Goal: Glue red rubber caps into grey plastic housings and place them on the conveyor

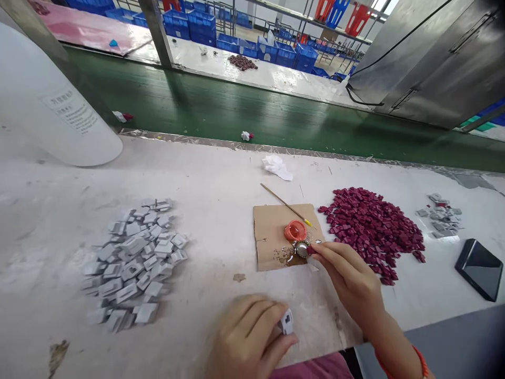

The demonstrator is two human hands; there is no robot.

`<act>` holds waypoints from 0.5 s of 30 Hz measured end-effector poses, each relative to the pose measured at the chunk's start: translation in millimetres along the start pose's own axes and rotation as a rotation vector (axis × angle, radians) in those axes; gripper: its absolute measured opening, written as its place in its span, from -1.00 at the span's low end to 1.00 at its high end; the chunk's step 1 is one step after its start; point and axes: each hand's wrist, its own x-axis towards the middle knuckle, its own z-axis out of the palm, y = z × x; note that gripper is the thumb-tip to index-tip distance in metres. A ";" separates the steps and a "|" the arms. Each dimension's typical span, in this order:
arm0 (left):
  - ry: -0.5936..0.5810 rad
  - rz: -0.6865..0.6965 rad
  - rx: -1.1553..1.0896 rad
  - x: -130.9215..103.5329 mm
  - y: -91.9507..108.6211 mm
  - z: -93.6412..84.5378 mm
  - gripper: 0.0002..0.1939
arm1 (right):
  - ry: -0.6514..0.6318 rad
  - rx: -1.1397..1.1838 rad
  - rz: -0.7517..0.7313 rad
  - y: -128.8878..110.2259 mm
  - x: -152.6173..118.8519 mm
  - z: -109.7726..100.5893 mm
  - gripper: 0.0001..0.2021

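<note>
My left hand (252, 337) is closed around a small grey plastic part (287, 321) that has a dark slot in its end, low over the near edge of the table. Between the fingertips of my right hand (351, 276) is a small maroon plastic piece (311, 250), held at a small round metal dish (302, 249) with liquid in it. The dish sits on a wet-stained cardboard square (268, 221). Touching or close behind it stands a red cap (295, 230). A thin brush (282, 201) with a yellow end lies across the cardboard's far edge.
Grey parts (138, 258) are heaped on the left, maroon pieces (371, 226) on the right. Further right lie a smaller grey pile (440, 216) and a black box-like object (479, 269). Crumpled tissue (277, 167), a large white bottle (51, 100) and a green conveyor belt (197, 105) are beyond.
</note>
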 end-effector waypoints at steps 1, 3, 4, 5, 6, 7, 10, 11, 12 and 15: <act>-0.004 0.000 0.005 -0.8 -0.3 1.5 -0.73 | -0.024 0.003 -0.016 2.0 1.0 0.7 -0.71; -0.019 -0.030 0.000 -2.5 -0.5 4.3 -0.76 | -0.076 0.013 -0.040 5.3 3.4 1.5 -0.68; -0.025 -0.049 -0.010 -3.1 -0.3 5.3 -0.77 | -0.095 0.017 -0.048 6.2 4.7 1.5 -0.67; -0.029 -0.067 -0.020 -3.4 -0.1 6.0 -0.78 | -0.105 0.019 -0.052 6.4 5.8 1.1 -0.67; -0.029 -0.079 -0.027 -3.5 0.4 6.3 -0.79 | -0.100 0.016 -0.050 5.6 6.5 0.3 -0.67; -0.026 -0.086 -0.029 -3.5 0.9 6.4 -0.80 | -0.079 0.009 -0.036 3.5 6.4 -0.9 -0.67; -0.008 -0.092 -0.006 -3.2 3.0 6.1 -0.79 | 0.039 0.020 0.103 -11.3 -0.9 -5.2 -0.68; -0.004 -0.093 0.002 -3.1 3.7 6.1 -0.79 | 0.072 0.059 0.173 -18.8 -6.1 -6.3 -0.70; -0.002 -0.099 0.006 -3.0 4.4 6.1 -0.80 | 0.088 0.120 0.241 -27.0 -12.2 -6.9 -0.72; 0.007 -0.123 -0.002 -2.2 6.4 6.0 -0.85 | 0.067 0.348 0.365 -51.1 -33.3 -4.5 -0.80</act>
